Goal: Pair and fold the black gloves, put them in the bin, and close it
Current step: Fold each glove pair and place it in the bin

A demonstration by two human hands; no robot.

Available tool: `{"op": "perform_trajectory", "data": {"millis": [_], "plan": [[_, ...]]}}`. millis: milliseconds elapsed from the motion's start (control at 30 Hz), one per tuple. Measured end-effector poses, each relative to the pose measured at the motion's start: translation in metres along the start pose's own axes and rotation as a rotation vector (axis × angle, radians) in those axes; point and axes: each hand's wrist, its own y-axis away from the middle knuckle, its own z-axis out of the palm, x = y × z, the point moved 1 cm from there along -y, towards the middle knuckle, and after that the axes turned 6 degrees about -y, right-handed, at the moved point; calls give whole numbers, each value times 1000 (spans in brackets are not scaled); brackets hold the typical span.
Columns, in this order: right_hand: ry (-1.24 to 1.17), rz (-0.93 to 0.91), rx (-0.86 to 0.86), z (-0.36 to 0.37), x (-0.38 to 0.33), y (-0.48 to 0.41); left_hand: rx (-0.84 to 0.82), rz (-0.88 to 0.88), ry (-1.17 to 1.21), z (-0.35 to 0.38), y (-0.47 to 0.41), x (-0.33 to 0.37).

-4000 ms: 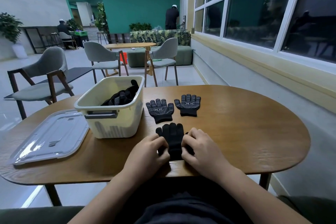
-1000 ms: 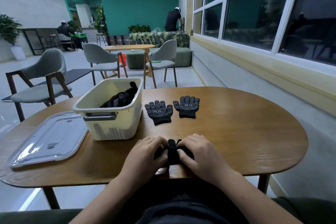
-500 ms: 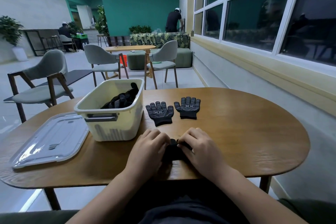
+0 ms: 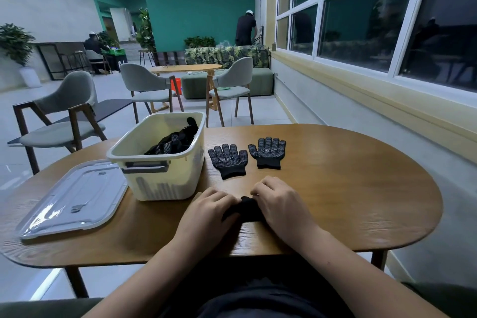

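**Both hands closed on a rolled glove bundle at the counter's near edge**

The left hand (image 4: 206,210) and right hand (image 4: 281,204) lie palm-down, side by side, close to the near edge of the counter (image 4: 348,188), about midway along it. The fingers of both are curled inward, and between them they grip a compact black glove bundle (image 4: 246,208). Only a narrow dark strip of it shows in the gap between the two hands, and the rest is covered. The bundle rests on the counter surface. Both forearms reach in from the bottom of the view and converge toward the bundle, with the wrists low over the counter's near edge.

Beyond the hands, near the counter's middle, lie a left loose glove (image 4: 228,160) and a right loose glove (image 4: 267,152). They are flat, dotted palms up, fingers pointing toward the far edge. They lie just beside one another without overlapping.

The cream bin (image 4: 165,178) stands open just left of the left loose glove, with a grey handle on its near wall. More black gloves (image 4: 173,143) are piled inside, against its far right corner. The clear lid (image 4: 74,196) lies flat at the counter's left end, just beside the bin.
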Motion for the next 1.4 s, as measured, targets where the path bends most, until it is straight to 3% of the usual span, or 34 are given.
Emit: {"op": "perform_trajectory", "data": {"millis": [267,533,800,1067,1233,1400], "plan": [[6,-18,-72,-5,-3,6,-16,-74,-68,5,-7,-1],[119,29,-235,5,9,-11,-157,-110,-72,4,-21,-4],[80,17,-271,5,17,-20,-242,-24,-207,4,-37,-6],[-73,-2,-89,-49,14,-56,8,158,-373,-46,-86,9],[-111,-21,-18,-74,-12,-104,52,122,-262,-105,-111,-4],[-118,-77,-1,-51,-49,-150,-27,54,-116,-153,-107,-52]]}}
